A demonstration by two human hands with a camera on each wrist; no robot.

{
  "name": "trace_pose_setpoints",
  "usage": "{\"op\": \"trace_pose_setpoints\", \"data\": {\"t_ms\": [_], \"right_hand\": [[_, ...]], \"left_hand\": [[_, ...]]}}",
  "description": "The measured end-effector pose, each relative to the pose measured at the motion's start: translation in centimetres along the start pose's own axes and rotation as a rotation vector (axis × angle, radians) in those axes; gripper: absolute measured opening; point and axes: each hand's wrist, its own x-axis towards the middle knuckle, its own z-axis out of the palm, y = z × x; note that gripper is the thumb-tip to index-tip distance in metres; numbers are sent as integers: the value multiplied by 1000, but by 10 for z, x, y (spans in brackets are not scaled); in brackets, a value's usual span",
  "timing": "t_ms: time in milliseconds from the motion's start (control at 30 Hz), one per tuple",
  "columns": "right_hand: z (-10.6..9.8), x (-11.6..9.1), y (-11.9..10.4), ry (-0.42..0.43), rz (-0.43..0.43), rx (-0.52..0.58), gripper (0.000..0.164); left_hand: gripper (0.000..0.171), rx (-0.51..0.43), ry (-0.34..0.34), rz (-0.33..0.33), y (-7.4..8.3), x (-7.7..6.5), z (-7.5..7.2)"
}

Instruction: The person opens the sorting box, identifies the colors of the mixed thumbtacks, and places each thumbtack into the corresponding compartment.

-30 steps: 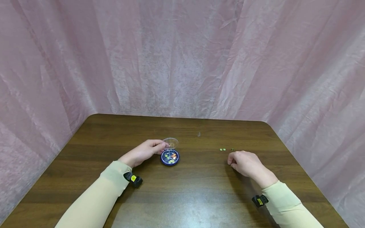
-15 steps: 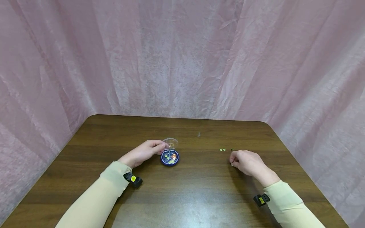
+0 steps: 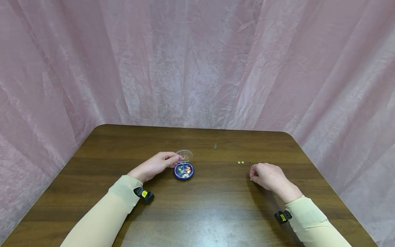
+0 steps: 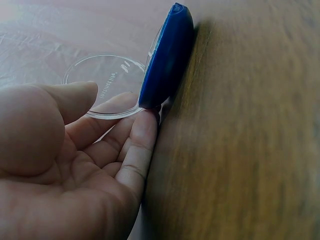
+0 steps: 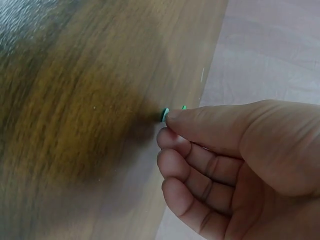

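My left hand [image 3: 156, 165] holds a round blue pill case [image 3: 183, 176] by its raised clear lid [image 4: 107, 70], thumb on one side and fingers on the other. In the left wrist view a fingertip rests against the hinge side of the blue base. Small green and orange pieces lie in the case's divided compartments. To the right, my right hand [image 3: 266, 176] is low over the table, thumb and forefinger together at a small green disc [image 5: 165, 115]. The disc shows at the thumb tip in the right wrist view; its far part is hidden.
Two small green discs [image 3: 241, 162] lie side by side on the brown wooden table [image 3: 203, 199], left of the right hand. Another small green piece [image 3: 251, 162] lies just beyond its knuckles. A pink curtain [image 3: 197, 68] hangs behind the table's far edge.
My right hand has shifted slightly to the right, and its fingertips have drawn together at the small disc. The left hand and the pill case have stayed in place.
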Motion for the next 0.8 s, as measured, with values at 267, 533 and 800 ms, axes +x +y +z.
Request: {"op": "trace_pose_setpoints", "data": {"t_ms": [267, 533, 800], "right_hand": [[-1, -1, 0, 14, 20, 7, 19], [-7, 7, -12, 89, -3, 83, 15], [-15, 26, -48, 69, -75, 410, 7]], "left_hand": [[37, -2, -2, -12, -2, 1, -1], [37, -6, 2, 2, -4, 2, -1], [37, -2, 4, 1, -2, 1, 1]]}}
